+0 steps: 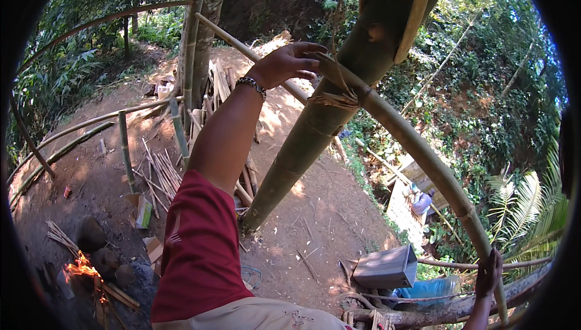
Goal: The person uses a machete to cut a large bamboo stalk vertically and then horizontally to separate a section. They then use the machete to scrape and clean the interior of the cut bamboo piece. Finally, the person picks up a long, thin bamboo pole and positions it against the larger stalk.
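Note:
A thick green bamboo post [290,154] rises at a slant through the middle of the view. Across it lies a thinner, curved bamboo pole [417,142], tied to the post with a fibre lashing [339,97]. My left hand [290,64], with a beaded bracelet at the wrist, reaches up beside the pole's upper end. Its fingers are apart and bent, and I cannot tell whether they touch the pole. At the lower right, my right hand [488,274] grips the lower part of the same pole; its fingers are partly hidden.
A small fire [85,267] burns among stones at the lower left. Bamboo rails [91,125] and stacked split wood [221,88] stand beyond. A grey bin [385,267] and a blue container [430,289] sit near the right edge, above a slope with a person [422,203] below.

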A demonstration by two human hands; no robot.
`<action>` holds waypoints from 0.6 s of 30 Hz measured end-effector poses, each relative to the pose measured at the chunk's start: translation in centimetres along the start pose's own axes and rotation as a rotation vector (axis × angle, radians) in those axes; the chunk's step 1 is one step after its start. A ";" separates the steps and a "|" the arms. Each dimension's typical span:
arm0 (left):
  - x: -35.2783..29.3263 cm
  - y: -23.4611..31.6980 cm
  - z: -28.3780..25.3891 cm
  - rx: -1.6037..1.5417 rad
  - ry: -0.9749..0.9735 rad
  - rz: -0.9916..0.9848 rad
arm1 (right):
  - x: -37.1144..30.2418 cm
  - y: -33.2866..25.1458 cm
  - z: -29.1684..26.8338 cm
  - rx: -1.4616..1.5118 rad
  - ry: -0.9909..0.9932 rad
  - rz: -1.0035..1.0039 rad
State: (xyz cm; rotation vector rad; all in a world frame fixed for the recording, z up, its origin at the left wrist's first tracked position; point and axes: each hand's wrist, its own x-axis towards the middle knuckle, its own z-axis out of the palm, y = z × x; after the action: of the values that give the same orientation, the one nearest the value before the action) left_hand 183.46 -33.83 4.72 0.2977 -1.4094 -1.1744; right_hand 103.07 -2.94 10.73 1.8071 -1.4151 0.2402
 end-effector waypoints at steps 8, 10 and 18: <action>0.3 -1.3 -1.0 0.001 0.038 0.020 | 0.7 -0.8 -0.2 0.013 -0.009 -0.001; 0.2 -1.4 -0.8 -0.014 0.050 0.020 | 0.6 -0.6 -0.1 0.009 -0.011 -0.003; -0.6 -2.3 1.2 -0.040 0.147 0.039 | 2.1 -2.8 -1.9 0.012 0.000 0.000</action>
State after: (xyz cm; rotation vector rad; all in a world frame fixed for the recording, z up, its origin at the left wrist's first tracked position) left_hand 181.54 -33.85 2.82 0.3209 -1.2568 -1.1250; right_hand 106.91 -3.03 11.89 1.8170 -1.4169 0.2496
